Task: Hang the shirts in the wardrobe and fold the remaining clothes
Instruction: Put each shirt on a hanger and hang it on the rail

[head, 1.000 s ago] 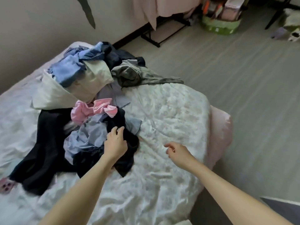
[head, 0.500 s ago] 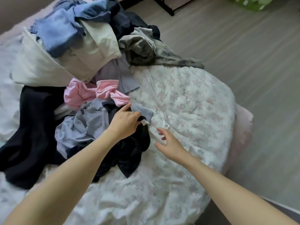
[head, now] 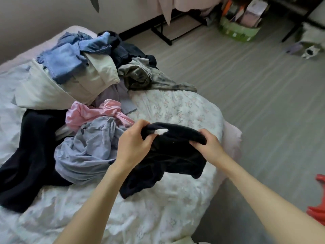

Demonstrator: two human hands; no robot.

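Observation:
A black garment [head: 175,154] with a small white label at its top edge hangs just above the bed, held by both hands. My left hand [head: 131,143] grips its top edge at the left, beside the label. My right hand [head: 209,147] grips the same edge at the right. The rest of the garment drapes down onto the floral bedcover [head: 184,110]. To the left lies a heap of clothes: a pale blue-grey shirt [head: 86,152], a pink garment [head: 93,111], a large black garment [head: 29,155], cream trousers [head: 95,74], blue denim [head: 65,60] and an olive-grey garment [head: 146,76].
The bed's right edge drops to a grey wooden floor [head: 246,85]. A black rack [head: 163,34] with pink cloth hanging over it stands at the far wall. A green basket [head: 237,30] of items sits on the floor beyond. Something red [head: 320,208] shows at the right edge.
My left hand pulled the black garment out of the heap towards the right. My right hand, empty before, now grips its top edge, and the garment is lifted and stretched between both hands.

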